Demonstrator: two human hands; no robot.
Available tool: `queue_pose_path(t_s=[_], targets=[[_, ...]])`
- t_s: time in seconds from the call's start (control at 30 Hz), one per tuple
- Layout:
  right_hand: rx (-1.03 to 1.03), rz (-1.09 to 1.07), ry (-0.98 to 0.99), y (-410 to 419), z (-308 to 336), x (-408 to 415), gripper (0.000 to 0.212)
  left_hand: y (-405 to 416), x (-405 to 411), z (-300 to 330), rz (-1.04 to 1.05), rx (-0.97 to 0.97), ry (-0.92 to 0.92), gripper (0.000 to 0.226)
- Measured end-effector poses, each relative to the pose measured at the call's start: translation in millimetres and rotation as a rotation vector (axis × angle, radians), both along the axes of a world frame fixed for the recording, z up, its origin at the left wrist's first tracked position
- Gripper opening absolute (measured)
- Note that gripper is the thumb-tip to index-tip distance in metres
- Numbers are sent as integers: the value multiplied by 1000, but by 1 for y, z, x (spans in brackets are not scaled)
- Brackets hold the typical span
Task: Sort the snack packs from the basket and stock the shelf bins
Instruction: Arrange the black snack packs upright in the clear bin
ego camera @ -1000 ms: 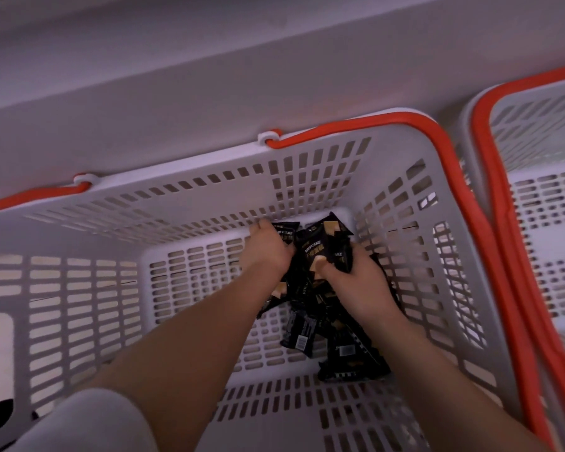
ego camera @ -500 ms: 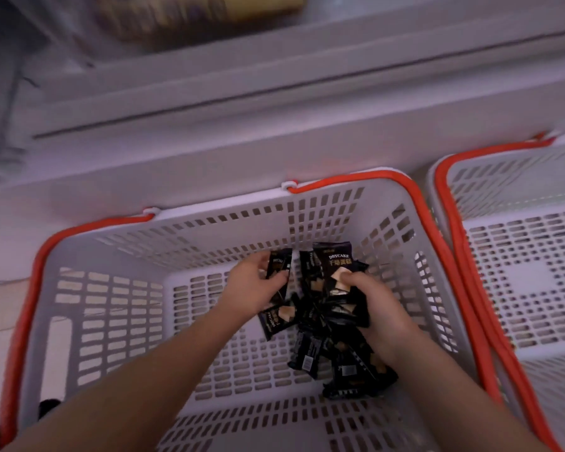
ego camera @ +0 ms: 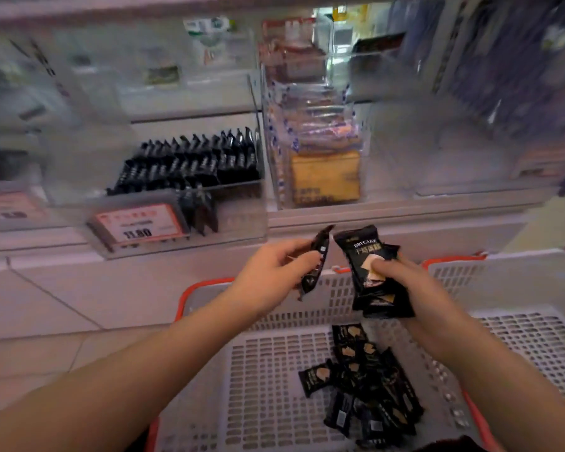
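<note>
The bin (ego camera: pixel 190 177) on the shelf is part-filled with black packs, its front right end free. More packs (ego camera: pixel 362 383) lie at the basket (ego camera: pixel 209 288) floor's right side. A stack (ego camera: pixel 369 275) is clasped in the right hand (ego camera: pixel 415 288); one pack (ego camera: pixel 317 262) is pinched in the left hand (ego camera: pixel 271 272). Packs should be squared upright and slotted into the bin's free end

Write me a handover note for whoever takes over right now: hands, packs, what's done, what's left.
Left hand pinches one black snack pack.
Right hand grips a bunch of black snack packs.
Both are raised above the white slotted plastic basket with orange rim.
Done: clear shelf bin already partly filled with matching black packs.
Left: bin the held packs, then the loose pile in the basket.
</note>
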State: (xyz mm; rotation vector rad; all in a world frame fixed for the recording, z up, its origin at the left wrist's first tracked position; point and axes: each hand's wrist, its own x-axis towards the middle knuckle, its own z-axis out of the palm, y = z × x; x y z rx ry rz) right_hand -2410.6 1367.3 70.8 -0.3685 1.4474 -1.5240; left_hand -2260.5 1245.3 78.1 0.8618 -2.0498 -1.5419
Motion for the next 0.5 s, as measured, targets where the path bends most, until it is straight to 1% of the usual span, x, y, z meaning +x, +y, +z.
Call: queue_pose_path(t_s=[0.07,0.1,0.2,0.23,0.3,0.33,0.4,0.47,0.5], targets=[[-35,19,98,-6,30,14,8,-1,17,27,58,36,79,32],[-57,29,142,-10,44,20,7,-3,27,41,98,45,118,33],[-119,59,281,-29,88,41,3,-17,49,75,203,-7,189,21],[-132,61,363,-38,102,47,9,-25,54,87,226,-37,210,19],[-136,49,590,-60,127,58,25,-43,63,108,273,-57,204,19],[-123,35,702,-72,138,63,30,-53,67,118,283,-52,181,21],[-75,23,937,-98,156,70,31,-74,71,133,273,-39,120,24],[21,38,1193,-122,166,77,33,-95,73,139,269,-39,40,28],[82,64,1284,-133,169,82,35,-103,74,140,268,-17,17,29]])
